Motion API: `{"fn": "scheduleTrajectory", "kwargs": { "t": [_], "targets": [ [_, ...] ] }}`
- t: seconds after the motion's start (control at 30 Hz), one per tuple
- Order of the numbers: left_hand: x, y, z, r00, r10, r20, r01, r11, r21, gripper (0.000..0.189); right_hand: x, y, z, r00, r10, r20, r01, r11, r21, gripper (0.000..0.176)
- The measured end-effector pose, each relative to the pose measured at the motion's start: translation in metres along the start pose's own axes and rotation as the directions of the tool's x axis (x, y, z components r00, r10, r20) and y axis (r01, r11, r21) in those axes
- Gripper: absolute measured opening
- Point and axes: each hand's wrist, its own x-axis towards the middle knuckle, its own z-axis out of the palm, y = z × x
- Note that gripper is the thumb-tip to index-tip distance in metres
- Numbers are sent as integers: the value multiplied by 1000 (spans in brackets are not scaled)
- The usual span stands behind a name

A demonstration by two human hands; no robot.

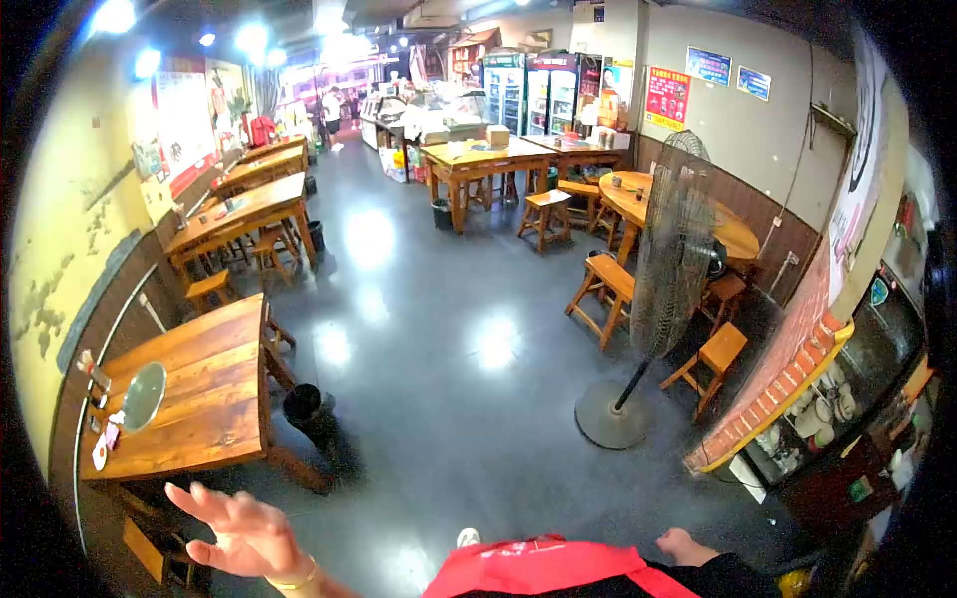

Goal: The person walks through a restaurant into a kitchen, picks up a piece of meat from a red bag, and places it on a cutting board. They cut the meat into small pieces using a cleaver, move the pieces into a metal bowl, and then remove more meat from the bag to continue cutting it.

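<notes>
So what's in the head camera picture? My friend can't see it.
In a restaurant, an open left hand is held out near a wooden table with a green dish. Around are a pedestal fan, more tables and wooden stools.

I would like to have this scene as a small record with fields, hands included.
left hand: raised, fingers apart, nothing seen in it
right hand: low, seems curled, contents unclear
nearest left table: wooden, round grey-green dish on it
floor beside that table: dark bin
right side: standing fan, wooden stool
far end: glass-door fridges
</notes>
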Motion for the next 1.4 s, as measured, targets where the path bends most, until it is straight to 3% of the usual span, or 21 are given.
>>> {"fn": "scheduleTrajectory", "kwargs": {
  "t": [0.03, 0.1, 0.13, 0.17, 0.2, 0.3, 0.33, 0.37, 0.43, 0.5, 0.6, 0.7, 0.83, 0.87, 0.93, 1.07, 1.17, 1.2, 1.27, 1.37, 1.4],
  "targets": [
    [16, -2, -18, 1000, 13, 22, -14, 1000, 6, 67, 8, 27, 16, 974, -216, 70, 225, 963, -146, 31],
    [52, -15, -49, 997, 36, 62, -37, 999, 13, 70, 22, 63, 33, 770, -568, 289, 638, 684, -355, 30],
    [71, -27, -63, 995, 39, 90, -34, 998, -60, 73, 22, 64, 45, 888, -425, 175, 437, 899, -35, 28],
    [88, -43, -69, 996, 30, 79, -20, 991, -133, 81, 8, 29, 32, 987, -152, 55, 154, 988, -28, 26],
    [105, -59, -76, 997, 22, 69, -7, 978, -206, 89, -5, -5, 20, 988, 135, -71, -131, 990, 51, 24],
    [144, -113, -103, 993, -58, -101, 27, 957, -289, 106, -16, -47, 11, 984, 150, -94, -107, 927, 360, 34],
    [146, -126, -105, 993, -65, -94, 28, 936, -351, 108, -29, -64, -5, 991, 130, -11, -113, 898, 425, 44],
    [146, -136, -109, 995, -60, -78, 23, 912, -410, 110, -25, -72, -12, 994, 98, -53, -73, 932, 355, 46],
    [138, -147, -122, 996, -62, 70, 88, 871, -484, 111, 1, -38, 20, 992, 38, -121, -12, 979, 204, 48],
    [131, -157, -141, 988, -92, 120, 139, 869, -475, 105, -14, -57, 6, 990, 92, -104, -66, 971, 231, 47],
    [113, -156, -170, 888, -74, 454, 315, 818, -482, 91, -35, -65, -8, 987, 135, -90, -109, 963, 248, 45],
    [88, -145, -177, 931, -134, 340, 295, 824, -484, 93, -61, -67, -20, 986, 147, -81, -122, 958, 261, 44],
    [78, -137, -167, 982, -156, 105, 181, 932, -314, 95, -96, -88, -62, 983, 165, -84, -131, 940, 314, 42],
    [80, -136, -162, 984, -146, 98, 169, 940, -296, 96, -65, -58, -42, 992, 59, -114, -35, 979, 202, 42],
    [78, -135, -150, 994, -105, 37, 111, 957, -270, 101, -51, -53, -52, 985, 95, -142, -70, 983, 170, 43],
    [99, -134, -138, 996, -57, -73, 14, 872, -488, 110, -17, -55, -86, 980, 98, -171, -69, 983, 169, 47],
    [87, -129, -135, 998, -34, -45, 11, 898, -440, 110, 5, -64, -89, 976, 60, -208, -27, 987, 156, 47],
    [80, -126, -131, 989, -64, -136, 19, 952, -306, 106, 15, -66, -79, 981, 6, -195, 20, 991, 131, 46],
    [75, -124, -135, 993, -85, -82, 47, 923, -381, 104, 72, -19, -27, 983, -84, -161, 97, 992, 75, 45],
    [70, -120, -125, 991, -115, -75, 79, 923, -376, 102, 95, -3, -24, 967, -215, -134, 221, 975, 32, 39],
    [68, -119, -122, 990, -134, -50, 108, 931, -350, 100, 94, -2, -18, 979, -158, -131, 167, 984, 60, 41]
  ]
}}
